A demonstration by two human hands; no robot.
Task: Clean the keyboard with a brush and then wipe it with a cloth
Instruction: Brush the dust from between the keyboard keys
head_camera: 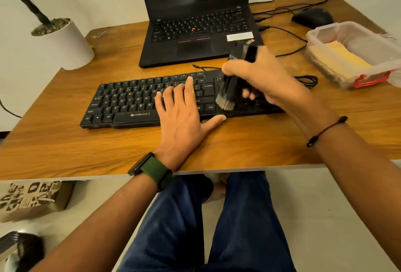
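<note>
The right hand (263, 80) has its grip clenched around a black brush (233, 80), whose pale, blurred bristles touch the right part of the black plastic keyboard (130, 102). The left hand (182, 113) lies flat and released on the keys. The keyboard sits on a wood-grain table (65, 146). A clear plastic box (355, 33), red-latched, holds folded yellowish cloths (340, 59).

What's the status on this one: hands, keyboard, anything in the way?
Left hand flat on black Zebronics keyboard, steadying. Right hand grips black brush, bristles on right-side keys. Nothing obstructing.
</note>
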